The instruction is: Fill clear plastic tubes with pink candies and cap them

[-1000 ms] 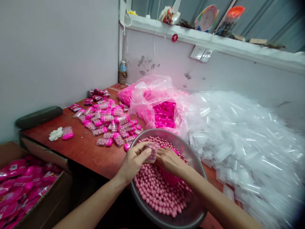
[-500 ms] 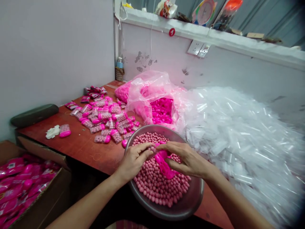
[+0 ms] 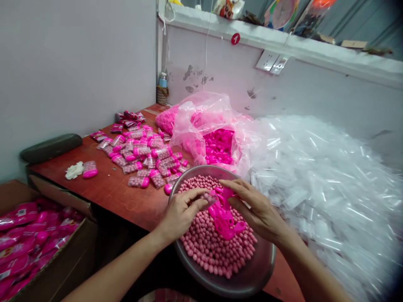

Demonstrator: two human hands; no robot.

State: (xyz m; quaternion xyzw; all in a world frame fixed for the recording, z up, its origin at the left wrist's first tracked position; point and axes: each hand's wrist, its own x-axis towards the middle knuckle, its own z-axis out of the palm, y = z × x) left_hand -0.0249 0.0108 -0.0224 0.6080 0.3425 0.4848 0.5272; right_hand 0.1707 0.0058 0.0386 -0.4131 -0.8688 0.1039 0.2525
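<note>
**Capping a filled case over the bowl of pink balls**

A small clear case [image 3: 209, 196], filled with pink balls, is pinched between thumb and fingers of the left hand [image 3: 182, 212], closed on it; a bright pink cap [image 3: 227, 193] is clamped in the fingertips of the right hand [image 3: 256, 207], just beside the mouth of the case; both are held above the metal bowl [image 3: 252, 277]; further loose pink caps [image 3: 225, 220] lie on the pink balls [image 3: 208, 247] under the right palm.

The step is judged best done with the case kept level so nothing spills back, the cap lined up squarely with the opening, and the work kept over the bowl so stray balls are caught.

Counted: one bowl; one case in hand; one cap in the fingertips, with roughly three or four more on the balls; balls far too many to count; filled capsules [image 3: 141, 155] on the red table [image 3: 119, 197], some thirty or more, overlapping; one single capsule [image 3: 90, 169] well apart, touching a white scrap [image 3: 74, 170]; one pink bag [image 3: 208, 126]; one heap of clear sleeves [image 3: 321, 176]; one cardboard box [image 3: 63, 256].
</note>
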